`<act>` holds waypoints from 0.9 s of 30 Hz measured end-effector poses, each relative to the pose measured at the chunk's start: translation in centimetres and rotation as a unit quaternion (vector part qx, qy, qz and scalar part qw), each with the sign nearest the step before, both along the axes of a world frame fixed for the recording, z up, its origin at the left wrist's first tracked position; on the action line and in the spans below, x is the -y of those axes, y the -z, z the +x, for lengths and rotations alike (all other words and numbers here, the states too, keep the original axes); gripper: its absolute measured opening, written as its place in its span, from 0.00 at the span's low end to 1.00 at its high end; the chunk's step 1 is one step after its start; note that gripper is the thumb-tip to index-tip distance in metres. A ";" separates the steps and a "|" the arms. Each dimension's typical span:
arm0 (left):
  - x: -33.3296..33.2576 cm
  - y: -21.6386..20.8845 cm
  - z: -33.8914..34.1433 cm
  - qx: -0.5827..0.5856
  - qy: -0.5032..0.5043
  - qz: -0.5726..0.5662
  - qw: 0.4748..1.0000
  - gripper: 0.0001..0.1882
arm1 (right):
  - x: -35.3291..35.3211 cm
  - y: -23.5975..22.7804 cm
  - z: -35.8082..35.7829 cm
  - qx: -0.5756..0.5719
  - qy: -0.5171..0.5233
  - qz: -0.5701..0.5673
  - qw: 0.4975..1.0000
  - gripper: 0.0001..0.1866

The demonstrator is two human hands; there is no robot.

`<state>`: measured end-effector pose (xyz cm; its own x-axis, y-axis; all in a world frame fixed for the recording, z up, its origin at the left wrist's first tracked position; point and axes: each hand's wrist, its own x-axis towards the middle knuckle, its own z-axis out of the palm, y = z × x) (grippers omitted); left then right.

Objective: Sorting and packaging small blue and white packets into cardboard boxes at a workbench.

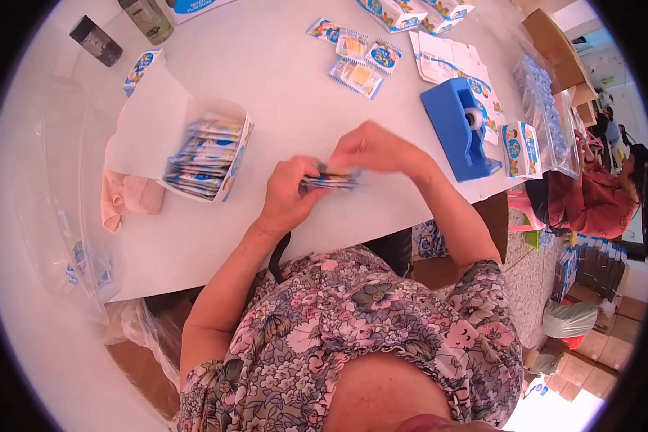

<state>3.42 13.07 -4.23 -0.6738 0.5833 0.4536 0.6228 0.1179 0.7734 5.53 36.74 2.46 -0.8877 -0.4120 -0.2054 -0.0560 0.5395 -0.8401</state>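
Note:
My left hand [290,191] is closed around one end of a small stack of flat sachets [338,178], held just above the white table in front of my chest. Right over the stack's other end is my right hand [379,150], its fingers curled and smeared by motion; whether it grips a sachet I cannot tell. To the left stands an opened white carton [235,164], its lid flap [147,122] folded out, with several sachets [207,151] packed in a row inside. Several loose blue-and-white sachets [356,78] lie beyond my hands.
A blue tape dispenser [445,129] stands at the right, beside flattened cartons [450,57] and a small printed box [520,150]. Two dark-capped bottles [97,42] are far left. A pink cloth [131,201] lies by the carton. Another person [590,191] sits beyond the table's right edge.

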 end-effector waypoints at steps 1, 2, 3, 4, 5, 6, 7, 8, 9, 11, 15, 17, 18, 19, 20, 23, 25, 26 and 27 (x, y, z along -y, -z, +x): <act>0.1 0.1 0.1 0.028 0.034 -0.025 0.999 0.19 | -0.8 0.5 -1.1 -0.004 0.002 0.003 1.000 0.16; 0.1 0.4 0.3 0.025 0.032 -0.023 0.999 0.19 | -1.5 1.0 -2.4 -0.151 0.144 0.115 0.971 0.17; 0.0 0.7 0.5 0.106 0.020 -0.010 0.994 0.19 | -2.4 1.6 -3.5 -0.289 0.282 0.222 0.888 0.17; -0.3 0.7 0.6 0.187 0.014 0.003 0.982 0.19 | -4.2 3.0 -4.6 -0.433 0.262 0.316 0.803 0.15; -0.3 0.4 0.5 0.185 0.015 0.004 0.983 0.19 | -4.7 3.6 -5.0 -0.435 0.263 0.317 0.801 0.15; -0.4 0.0 0.3 0.204 0.034 -0.012 0.978 0.19 | -5.3 4.2 -5.2 -0.382 0.228 0.395 0.804 0.14; -0.4 -0.4 0.2 0.222 0.053 -0.028 0.973 0.20 | -6.0 4.6 -5.4 -0.324 0.192 0.470 0.798 0.13; -0.2 -1.1 0.0 0.220 0.047 -0.026 0.974 0.20 | -4.9 4.3 -5.1 -0.311 0.166 0.443 0.824 0.11; -0.3 -2.0 -0.1 0.070 -0.004 -0.018 0.997 0.20 | -3.2 3.6 -3.9 -0.297 0.139 0.418 0.847 0.09; -0.4 -2.1 -0.1 -0.080 -0.057 -0.006 0.995 0.20 | -0.5 2.7 -1.6 -0.388 0.078 0.234 0.888 0.08; -0.2 0.0 0.3 0.024 -0.002 0.023 0.999 0.20 | -2.1 3.3 -3.0 -0.155 0.160 0.031 0.974 0.10; -0.3 0.2 0.6 0.153 0.042 0.059 0.986 0.20 | -5.6 3.8 -7.2 -0.226 0.431 0.180 0.855 0.16; -0.6 -0.3 0.7 0.171 0.044 0.048 0.983 0.20 | -8.4 4.3 -8.9 -0.288 0.449 0.287 0.796 0.18; -0.6 -0.5 0.6 0.191 0.034 0.035 0.980 0.19 | -8.5 4.7 -9.5 -0.289 0.449 0.286 0.796 0.18; -0.5 -0.5 0.4 0.190 0.035 0.036 0.981 0.19 | -8.6 5.0 -10.0 -0.280 0.447 0.375 0.762 0.18; -0.3 -0.3 -0.3 0.102 0.073 0.003 0.992 0.20 | -10.2 5.7 -10.0 -0.278 0.417 0.459 0.734 0.16; -0.4 -0.3 -0.3 0.114 0.080 0.012 0.990 0.20 | -11.5 5.8 -8.7 -0.286 0.385 0.458 0.748 0.15; -0.5 -0.5 -0.3 0.118 0.080 0.015 0.990 0.20 | -11.7 5.7 -7.5 -0.335 0.428 0.375 0.751 0.13; -0.5 -0.8 -0.2 0.108 0.055 0.011 0.993 0.19 | -10.8 5.2 -6.6 -0.379 0.461 0.285 0.750 0.11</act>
<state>3.21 13.57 -3.38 -0.6895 0.6502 0.3189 0.4505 0.0403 0.8919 -1.06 47.51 -2.76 -0.6914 0.4118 0.5936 0.2160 0.9019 -0.3741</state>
